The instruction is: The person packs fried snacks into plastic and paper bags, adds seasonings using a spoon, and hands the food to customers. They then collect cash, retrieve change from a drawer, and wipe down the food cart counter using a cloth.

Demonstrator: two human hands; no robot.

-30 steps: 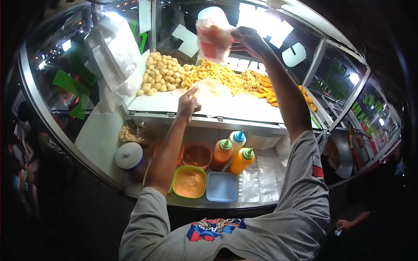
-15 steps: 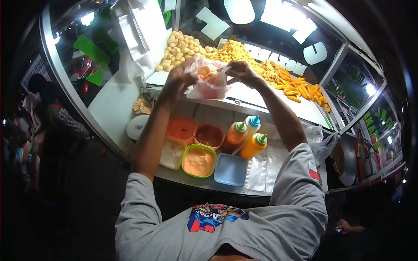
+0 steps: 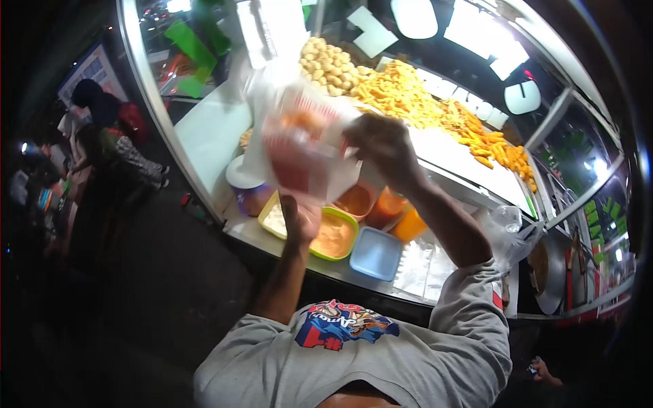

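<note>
A white food bag with red print [image 3: 299, 163] hangs tilted and blurred over the sauce tubs, orange fried snacks [image 3: 305, 122] showing at its mouth. My left hand [image 3: 303, 217] holds it from below; the thumb shows, and the other fingers are mostly hidden behind it. At the bag's right upper edge my right hand [image 3: 384, 143] is closed in a pinch, smeared by motion. Beneath are a green-rimmed tub of orange sauce [image 3: 335, 234], a tub of white food [image 3: 275, 221], a reddish sauce tub [image 3: 355, 200] and a blue lid [image 3: 376, 253].
Round balls [image 3: 330, 66], yellow fried pieces [image 3: 401, 88] and long fried snacks [image 3: 500, 146] are heaped on the white shelf [image 3: 449, 153]. Sauce bottles [image 3: 409, 226] stand below, beside clear plastic bags [image 3: 425, 268]. People [image 3: 102, 129] are at far left.
My left hand has gone from the bag's upper left side to underneath it. The bag is lower, nearer and more tilted. My right hand stays at its edge; the view has shifted.
</note>
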